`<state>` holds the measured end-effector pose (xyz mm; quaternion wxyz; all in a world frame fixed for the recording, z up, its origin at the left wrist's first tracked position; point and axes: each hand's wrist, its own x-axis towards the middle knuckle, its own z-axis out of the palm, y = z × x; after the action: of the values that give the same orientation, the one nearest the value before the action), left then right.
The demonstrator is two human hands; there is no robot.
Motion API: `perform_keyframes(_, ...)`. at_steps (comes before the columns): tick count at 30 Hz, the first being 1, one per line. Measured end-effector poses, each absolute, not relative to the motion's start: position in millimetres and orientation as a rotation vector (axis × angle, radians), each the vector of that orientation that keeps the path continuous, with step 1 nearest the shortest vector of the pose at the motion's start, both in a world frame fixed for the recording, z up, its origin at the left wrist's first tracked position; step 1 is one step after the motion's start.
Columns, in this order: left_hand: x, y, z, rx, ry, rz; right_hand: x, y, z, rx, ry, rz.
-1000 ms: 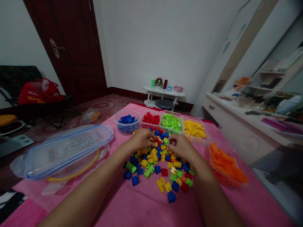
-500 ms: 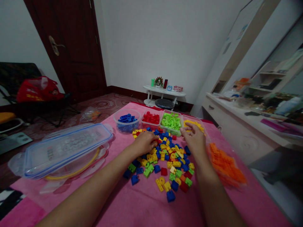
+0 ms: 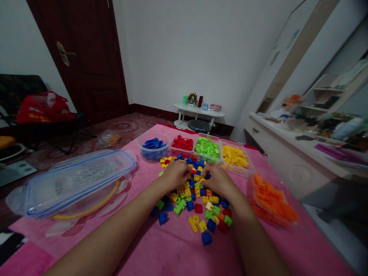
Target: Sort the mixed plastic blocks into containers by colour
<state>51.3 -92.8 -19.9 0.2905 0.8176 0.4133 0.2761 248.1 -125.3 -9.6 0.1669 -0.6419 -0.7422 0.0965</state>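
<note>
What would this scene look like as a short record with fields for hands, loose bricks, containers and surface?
Left hand: left hand on the pile's far part, fingers curled, grasp hidden
Right hand: right hand beside it on the pile, fingers curled
Pile: loose heap of small plastic building bricks, blue, yellow, green, red
Containers: beyond the pile, clear plastic tubs of blue bricks, red bricks, green bricks, yellow bricks; clear tray of orange bricks at right
Left side: large clear plastic lid with blue rim
Surface: pink cloth
</note>
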Motion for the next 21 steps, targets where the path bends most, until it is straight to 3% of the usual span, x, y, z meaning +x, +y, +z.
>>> perform_keyframes(4,47,-92,-9,2.495,1.266,0.654,262,-122,-1,-1.774,-1.892,0.272)
perform_keyframes(9,42,-98,-3,2.595,1.094,0.207,276,-120,3,-1.811,-1.894,0.315)
perform_keyframes(13,49,-112,0,2.713,1.248,-0.005,287,-121,-1,-1.996,-1.986,0.255)
perform_keyframes(21,53,-114,1,2.641,1.287,0.089,299,-122,-19,-2.221,-2.016,0.362)
